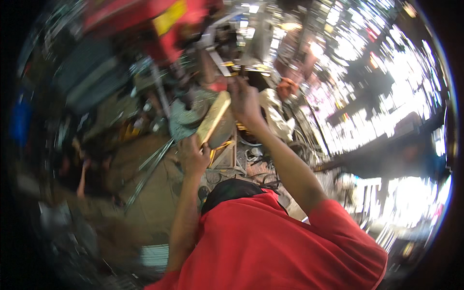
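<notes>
My left hand (193, 153) is closed round the lower end of a yellowish bar (214, 117). The bar looks like a piece of wood and slants up toward the right. Close to its upper end is my right hand (245, 102), with its fingers curled together. A small dark upright piece shows above those fingers, but blur hides what they hold. Behind the bar lies a grey-green metal part (191, 113) with a rounded form.
A red machine body (140, 19) with a yellow patch overhangs the far left. Pale cloth (275, 113) and an orange object (287, 88) lie right of my right hand. Thin metal rods (150, 171) lie at the left. A wooden-framed box (224, 157) sits below the bar.
</notes>
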Demonstrator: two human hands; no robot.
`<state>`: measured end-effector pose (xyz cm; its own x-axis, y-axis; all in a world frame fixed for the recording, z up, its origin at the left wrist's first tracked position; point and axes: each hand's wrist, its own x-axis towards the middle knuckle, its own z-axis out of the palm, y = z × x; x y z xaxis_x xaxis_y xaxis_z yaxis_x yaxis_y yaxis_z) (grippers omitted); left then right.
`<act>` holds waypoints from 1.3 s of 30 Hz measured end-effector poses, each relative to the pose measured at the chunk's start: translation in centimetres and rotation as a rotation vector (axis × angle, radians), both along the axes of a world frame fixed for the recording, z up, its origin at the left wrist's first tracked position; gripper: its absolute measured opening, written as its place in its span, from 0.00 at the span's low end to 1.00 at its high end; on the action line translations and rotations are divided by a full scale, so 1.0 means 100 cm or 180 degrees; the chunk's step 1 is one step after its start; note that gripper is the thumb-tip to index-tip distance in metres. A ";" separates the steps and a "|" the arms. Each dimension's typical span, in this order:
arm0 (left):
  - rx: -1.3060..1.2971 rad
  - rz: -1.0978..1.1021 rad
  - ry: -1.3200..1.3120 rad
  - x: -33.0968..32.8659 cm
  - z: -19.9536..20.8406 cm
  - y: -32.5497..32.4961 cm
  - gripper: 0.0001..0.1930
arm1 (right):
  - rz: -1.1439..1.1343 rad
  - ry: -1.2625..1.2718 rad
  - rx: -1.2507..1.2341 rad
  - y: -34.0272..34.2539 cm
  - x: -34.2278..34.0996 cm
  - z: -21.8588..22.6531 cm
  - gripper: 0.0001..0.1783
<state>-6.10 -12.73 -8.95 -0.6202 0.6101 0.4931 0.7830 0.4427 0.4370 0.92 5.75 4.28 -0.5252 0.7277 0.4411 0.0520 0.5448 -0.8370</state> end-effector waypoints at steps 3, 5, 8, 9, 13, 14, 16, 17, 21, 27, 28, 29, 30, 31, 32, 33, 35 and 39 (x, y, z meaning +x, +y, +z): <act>-0.0120 -0.0341 0.0179 -0.005 0.008 -0.003 0.23 | -0.0704 -0.0856 -0.0492 -0.017 -0.001 0.016 0.18; -0.0117 -0.0726 0.0309 -0.012 0.014 -0.005 0.25 | -0.0903 -0.0480 -0.0434 -0.036 0.008 0.022 0.19; 0.0067 -0.1455 0.0363 -0.026 0.013 -0.006 0.26 | -0.0679 -0.0300 -0.0474 -0.053 0.018 0.020 0.19; 0.0059 -0.1681 0.0364 -0.030 0.011 -0.005 0.26 | -0.0857 -0.0404 -0.0347 -0.054 0.016 0.019 0.20; -0.0336 -0.2086 0.0273 -0.037 -0.002 0.002 0.24 | -0.0922 -0.0134 0.0306 -0.030 0.007 -0.003 0.19; -0.0362 -0.2152 0.0330 -0.038 -0.003 0.005 0.23 | -0.1025 0.0079 0.0475 -0.020 0.002 -0.007 0.19; -0.0293 -0.1871 0.0537 -0.039 -0.005 0.010 0.21 | -0.1179 0.0379 0.0647 -0.005 -0.004 -0.017 0.19; -0.0387 -0.1984 0.0618 -0.040 -0.006 0.012 0.21 | -0.1280 0.0571 0.0787 -0.003 -0.007 -0.023 0.19; -0.0473 -0.2059 0.0761 -0.041 -0.011 0.012 0.22 | -0.0870 0.0729 0.0370 -0.004 -0.016 -0.036 0.17; -0.0615 -0.2064 0.0948 -0.036 -0.012 -0.006 0.22 | 0.0157 0.0499 -0.0130 -0.001 -0.016 -0.030 0.14; -0.0643 -0.2033 0.0966 -0.035 -0.011 -0.010 0.22 | 0.0286 0.0556 -0.0194 -0.001 -0.015 -0.028 0.14; -0.0669 -0.2003 0.0981 -0.034 -0.011 -0.014 0.22 | 0.0065 0.0396 0.0104 -0.002 -0.014 -0.027 0.14; -0.0683 -0.1974 0.0982 -0.034 -0.009 -0.016 0.22 | -0.0081 0.0447 0.0127 -0.003 -0.013 -0.027 0.14; -0.0715 -0.1940 0.0994 -0.034 -0.009 -0.018 0.23 | -0.0176 0.0429 0.0139 -0.005 -0.012 -0.026 0.15; -0.0716 -0.1905 0.0998 -0.034 -0.007 -0.019 0.23 | -0.0071 0.0331 0.0251 -0.007 -0.012 -0.027 0.16; -0.0734 -0.1885 0.0990 -0.034 -0.007 -0.020 0.23 | -0.0079 0.0487 0.0137 -0.007 -0.013 -0.028 0.20; -0.0754 -0.1834 0.0977 -0.035 -0.006 -0.020 0.23 | 0.0214 0.0576 -0.0042 -0.007 -0.013 -0.029 0.21; -0.0795 -0.1754 0.0972 -0.036 -0.005 -0.019 0.24 | 0.0230 0.0557 -0.0005 0.000 -0.009 -0.027 0.19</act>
<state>-9.73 -14.61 -9.46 -0.0411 0.9156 0.3999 0.9953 0.0024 0.0969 0.06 5.71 1.53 -0.4914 0.6916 0.5293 -0.1338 0.5406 -0.8306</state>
